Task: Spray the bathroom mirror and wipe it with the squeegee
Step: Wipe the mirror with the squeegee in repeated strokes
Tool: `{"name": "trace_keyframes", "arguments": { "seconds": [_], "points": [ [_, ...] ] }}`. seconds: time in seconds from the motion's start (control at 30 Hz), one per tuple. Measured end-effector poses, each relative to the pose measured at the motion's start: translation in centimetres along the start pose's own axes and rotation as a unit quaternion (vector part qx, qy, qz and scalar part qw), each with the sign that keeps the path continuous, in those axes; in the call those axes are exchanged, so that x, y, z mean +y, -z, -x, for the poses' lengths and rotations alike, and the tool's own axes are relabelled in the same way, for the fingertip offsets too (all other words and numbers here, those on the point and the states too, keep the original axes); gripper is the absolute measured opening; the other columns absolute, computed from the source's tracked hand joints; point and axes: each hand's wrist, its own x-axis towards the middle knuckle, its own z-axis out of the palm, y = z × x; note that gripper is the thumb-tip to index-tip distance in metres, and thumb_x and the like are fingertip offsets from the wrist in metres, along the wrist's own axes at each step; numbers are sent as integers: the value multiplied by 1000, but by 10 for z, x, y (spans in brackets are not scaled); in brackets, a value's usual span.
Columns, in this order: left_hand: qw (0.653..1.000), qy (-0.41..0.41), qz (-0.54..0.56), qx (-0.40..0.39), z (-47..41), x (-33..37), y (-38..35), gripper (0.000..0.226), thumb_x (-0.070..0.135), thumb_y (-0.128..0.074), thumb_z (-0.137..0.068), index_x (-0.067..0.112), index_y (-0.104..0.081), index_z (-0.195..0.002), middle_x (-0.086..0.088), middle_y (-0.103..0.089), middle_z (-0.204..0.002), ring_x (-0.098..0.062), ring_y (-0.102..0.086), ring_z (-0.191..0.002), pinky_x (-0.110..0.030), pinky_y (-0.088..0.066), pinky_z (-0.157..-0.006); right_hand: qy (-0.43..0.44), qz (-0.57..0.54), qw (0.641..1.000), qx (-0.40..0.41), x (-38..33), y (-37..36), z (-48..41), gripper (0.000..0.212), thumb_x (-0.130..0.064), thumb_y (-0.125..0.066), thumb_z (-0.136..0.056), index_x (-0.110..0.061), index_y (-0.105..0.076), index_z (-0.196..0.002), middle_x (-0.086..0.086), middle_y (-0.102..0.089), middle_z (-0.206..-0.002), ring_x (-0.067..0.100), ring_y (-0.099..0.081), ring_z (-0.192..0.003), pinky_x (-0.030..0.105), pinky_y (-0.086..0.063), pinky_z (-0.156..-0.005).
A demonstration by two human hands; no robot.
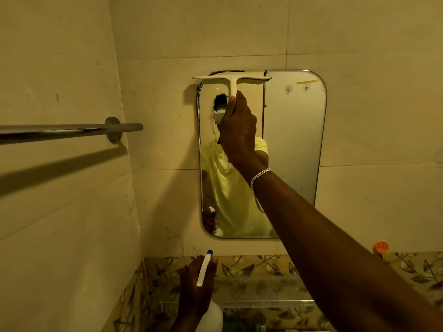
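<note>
A rounded rectangular mirror (294, 144) hangs on the tiled wall ahead. My right hand (238, 125) grips the handle of a white T-shaped squeegee (231, 80). Its blade lies level across the mirror's top left corner and overhangs the left edge. Below the mirror, my left hand (195, 287) holds a white spray bottle (211, 317) with a white trigger head and blue nozzle tip (209, 252), pointing up towards the wall. The mirror reflects a person in a yellow shirt and both hands.
A chrome towel rail (69, 131) juts from the left wall at mirror height. An orange-capped item (381, 246) sits at the right on a ledge of leaf-patterned tiles (259, 267). A glass shelf (268, 304) runs below.
</note>
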Motion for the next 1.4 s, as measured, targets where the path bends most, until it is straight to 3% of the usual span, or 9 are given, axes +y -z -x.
{"name": "trace_keyframes", "arguments": {
  "seconds": [0.13, 0.3, 0.37, 0.57, 0.7, 0.87, 1.13, 1.23, 1.4],
  "points": [
    [1000, 3, 8, 10, -2, 0, 3, 41, 56, -55, -95, 25, -64, -69, 2, -65, -66, -13, -66, -60, -37, -55, -57, 20, -21, 999, -19, 14, -12, 30, 34, -25, -37, -111, -6, -50, -136, 11, -68, -92, 25, -69, -77, 48, -62, -68],
    [1000, 1, 0, 14, 0, 4, 3, 25, 49, -57, -96, 36, -65, -76, 2, -68, -71, -9, -69, -67, -27, -55, -57, -8, -55, 997, -60, 69, -3, 127, 66, -66, -21, -101, -23, -44, -145, -15, -65, -86, 3, -60, -62, 14, -51, -49],
    [1000, 6, -23, 11, 1, 5, 3, 23, 34, -65, -97, 39, -64, -75, 4, -66, -62, -6, -69, -68, -26, -54, -56, -32, -45, 995, -83, 98, 7, 178, 68, -73, -17, -99, -31, -44, -146, -17, -65, -86, 3, -66, -68, 16, -56, -52],
    [1000, 8, -15, 0, 5, 0, 9, 25, 22, -67, -98, 21, -70, -73, 2, -64, -58, -12, -68, -59, -15, -49, -54, -104, 73, 980, -155, 173, 32, 305, 44, -28, -45, -108, -25, -45, -151, 1, -73, -105, 6, -70, -87, 16, -59, -69],
    [999, 6, -36, -6, 9, 0, 14, 17, 22, -67, -93, 10, -78, -86, 1, -74, -69, -7, -72, -67, -9, -54, -61, -131, 141, 959, -209, 197, 60, 326, 46, -21, -56, -104, -14, -50, -148, 7, -73, -124, 16, -72, -107, 29, -62, -87],
    [999, 7, -43, -12, 15, 2, 18, 25, 32, -62, -92, 13, -75, -82, 4, -69, -64, -7, -72, -71, -10, -52, -56, -59, 209, 934, -285, 225, 111, 308, 47, -26, -55, -105, -20, -47, -151, -2, -69, -117, 9, -72, -87, 23, -63, -70],
    [999, 10, -37, -22, 24, 4, 10, 24, 32, -61, -95, 16, -72, -81, -1, -69, -66, -14, -69, -66, -33, -56, -59, -167, 236, 939, -186, 274, 192, 298, 41, -23, -53, -104, -15, -58, -144, 6, -76, -104, 14, -71, -79, 23, -58, -66],
    [999, 16, -33, -28, 27, 12, -2, 21, 26, -65, -96, 22, -68, -76, -2, -66, -65, -13, -68, -68, -24, -54, -55, -225, 220, 939, -138, 268, 196, 311, 47, -35, -40, -104, -16, -58, -144, 6, -76, -97, 2, -63, -65, 5, -47, -56],
    [999, 7, -13, -45, 28, 31, -17, 24, 32, -59, -98, 31, -65, -74, 10, -69, -76, -9, -68, -68, -9, -46, -57, -232, 145, 958, -82, 237, 198, 309, 53, -48, -34, -100, -20, -64, -132, -11, -61, -68, 7, -62, -56, 12, -42, -49]
  ]
}}
